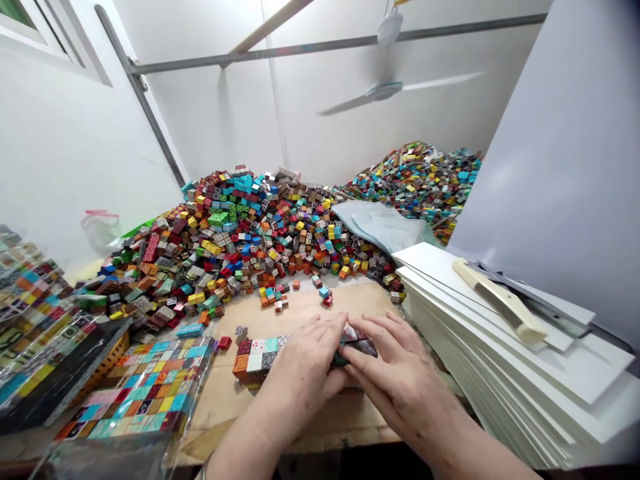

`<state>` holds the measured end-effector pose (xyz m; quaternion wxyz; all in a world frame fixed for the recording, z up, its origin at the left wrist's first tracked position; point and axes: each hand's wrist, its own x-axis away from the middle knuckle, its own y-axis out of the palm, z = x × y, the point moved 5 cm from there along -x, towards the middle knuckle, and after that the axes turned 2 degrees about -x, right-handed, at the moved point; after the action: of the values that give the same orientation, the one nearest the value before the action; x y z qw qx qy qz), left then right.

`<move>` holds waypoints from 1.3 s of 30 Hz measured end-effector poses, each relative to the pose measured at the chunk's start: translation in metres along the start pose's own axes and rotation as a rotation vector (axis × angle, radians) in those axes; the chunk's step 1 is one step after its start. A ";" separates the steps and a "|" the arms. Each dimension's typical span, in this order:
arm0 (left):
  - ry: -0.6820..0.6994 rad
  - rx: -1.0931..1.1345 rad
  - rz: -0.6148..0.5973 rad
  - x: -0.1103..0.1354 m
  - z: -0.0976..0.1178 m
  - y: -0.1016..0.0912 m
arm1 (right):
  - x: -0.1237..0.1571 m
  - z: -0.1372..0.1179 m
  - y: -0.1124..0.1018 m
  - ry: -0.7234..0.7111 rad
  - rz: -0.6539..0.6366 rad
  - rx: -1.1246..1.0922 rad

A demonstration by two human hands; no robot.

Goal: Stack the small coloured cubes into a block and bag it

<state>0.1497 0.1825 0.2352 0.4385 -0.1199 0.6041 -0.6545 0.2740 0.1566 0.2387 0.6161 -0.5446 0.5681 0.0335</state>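
On a wooden board in front of me lies a flat block of small patterned cubes [255, 355], in orange, white, mint, pink and dark red. My left hand [313, 353] lies across its middle, fingers closed over the top and thumb near the front side. My right hand [393, 360] curls around the right part of the block, its fingertips beside those of the left hand. Both hands hide much of the block. A single grey cube [241, 331] touches or stands close to its back left corner. A small red cube [225, 343] lies to the left.
Large heaps of loose cubes [240, 233] fill the back. Several stray cubes [278, 296] lie on the wooden board [240, 303]. A bagged sheet of cubes [145, 387] is at left, beside a black-edged basket [100, 367]. At right, a cream-handled tool [495, 300] rests on stacked white card [450, 320].
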 end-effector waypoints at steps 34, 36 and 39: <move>0.011 0.010 -0.060 -0.002 0.006 -0.005 | 0.032 0.038 0.039 0.196 -0.144 -0.106; 0.039 -0.020 -0.066 -0.002 0.007 -0.004 | 0.033 0.037 0.040 0.180 -0.122 -0.033; 0.076 -0.093 -0.041 -0.001 0.006 0.000 | 0.032 0.035 0.037 0.203 -0.161 -0.068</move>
<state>0.1542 0.1797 0.2374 0.3957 -0.1272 0.6475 -0.6387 0.2844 0.1781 0.1838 0.5374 -0.6095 0.5804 -0.0523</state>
